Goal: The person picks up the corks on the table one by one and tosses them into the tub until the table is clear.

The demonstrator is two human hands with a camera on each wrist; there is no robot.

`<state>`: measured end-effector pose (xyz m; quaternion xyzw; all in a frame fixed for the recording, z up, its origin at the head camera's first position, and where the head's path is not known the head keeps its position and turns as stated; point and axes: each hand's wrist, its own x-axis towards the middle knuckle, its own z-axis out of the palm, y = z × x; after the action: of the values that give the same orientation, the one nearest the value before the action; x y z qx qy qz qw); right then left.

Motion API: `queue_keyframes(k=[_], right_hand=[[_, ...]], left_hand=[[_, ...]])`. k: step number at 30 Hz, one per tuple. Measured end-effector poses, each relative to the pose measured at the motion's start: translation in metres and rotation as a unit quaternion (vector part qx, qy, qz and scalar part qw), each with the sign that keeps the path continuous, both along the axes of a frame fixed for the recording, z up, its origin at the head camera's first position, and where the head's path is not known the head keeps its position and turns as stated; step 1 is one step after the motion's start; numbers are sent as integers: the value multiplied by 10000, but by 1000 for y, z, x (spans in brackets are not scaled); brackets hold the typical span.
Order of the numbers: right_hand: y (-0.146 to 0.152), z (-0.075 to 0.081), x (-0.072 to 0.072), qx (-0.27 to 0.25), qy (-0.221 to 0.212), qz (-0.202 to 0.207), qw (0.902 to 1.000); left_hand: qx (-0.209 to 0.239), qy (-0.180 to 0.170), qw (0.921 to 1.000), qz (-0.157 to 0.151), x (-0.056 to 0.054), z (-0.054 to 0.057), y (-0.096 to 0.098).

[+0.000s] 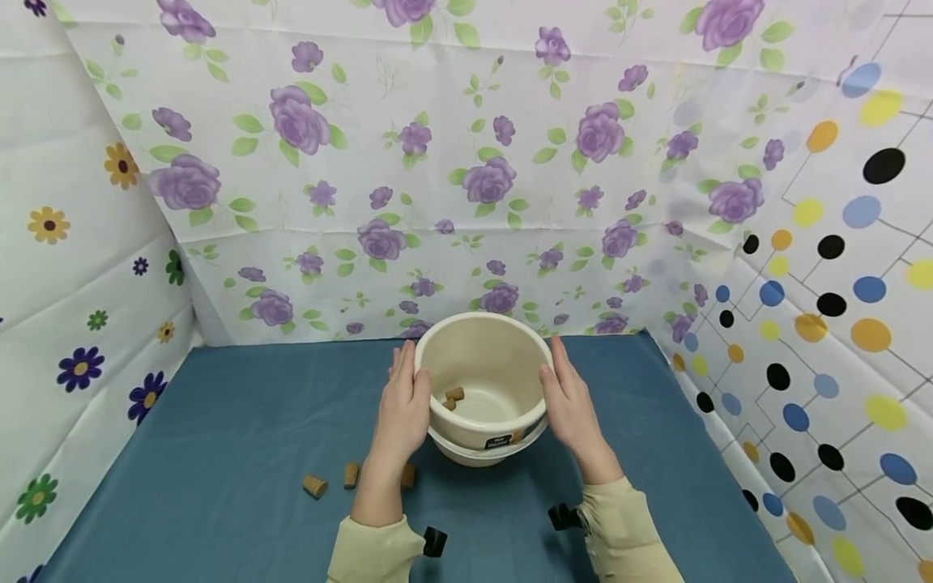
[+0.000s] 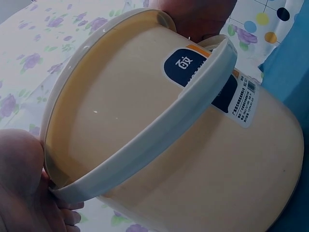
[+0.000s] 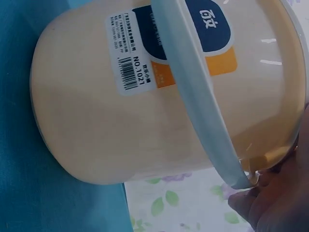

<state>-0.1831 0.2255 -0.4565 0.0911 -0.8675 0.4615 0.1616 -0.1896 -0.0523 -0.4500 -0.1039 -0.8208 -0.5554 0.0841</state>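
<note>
A cream plastic bucket point(image 1: 483, 338) is between both hands at the middle of the table. The left hand point(image 1: 402, 401) grips its left side at the rim, thumb near the top edge. On the opposite side, the right hand point(image 1: 573, 405) holds the rim in the same way. The bucket's pale handle point(image 2: 145, 141) hangs down across the front, over a dark blue and orange label point(image 3: 212, 24). A white barcode sticker point(image 3: 128, 53) is beside that label. Small brown corks point(image 1: 455, 393) lie on the bucket floor, toward its left.
Several more corks point(image 1: 315, 486) lie on the blue tablecloth point(image 1: 255, 421), left of the bucket, one partly hidden behind the left forearm. A floral curtain point(image 1: 437, 162) rises along the back edge. Patterned sheets stand at both sides, the right one dotted point(image 1: 831, 304).
</note>
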Motion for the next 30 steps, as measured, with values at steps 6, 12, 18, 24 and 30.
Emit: queue_keyframes(k=[6,12,18,24,30], right_hand=[[1,0,-3,119,-80,0,9999],[0,3,-3,253,-147,17,9996],[2,6,-2,197,-276,12,9994],[2,5,-2,87,-304,33,9995],[0,5,-1,26,-382,39,9993]], left_hand=[[-119,75,9999,1,-1,0,-2],[-569,58,9982,-157,-3,5,-12],[-786,308,9960,-298,1,9,-37],[-1188,624,9903,-361,14,1,-78],[-2110,689,9744,-361,33,-21,-121]])
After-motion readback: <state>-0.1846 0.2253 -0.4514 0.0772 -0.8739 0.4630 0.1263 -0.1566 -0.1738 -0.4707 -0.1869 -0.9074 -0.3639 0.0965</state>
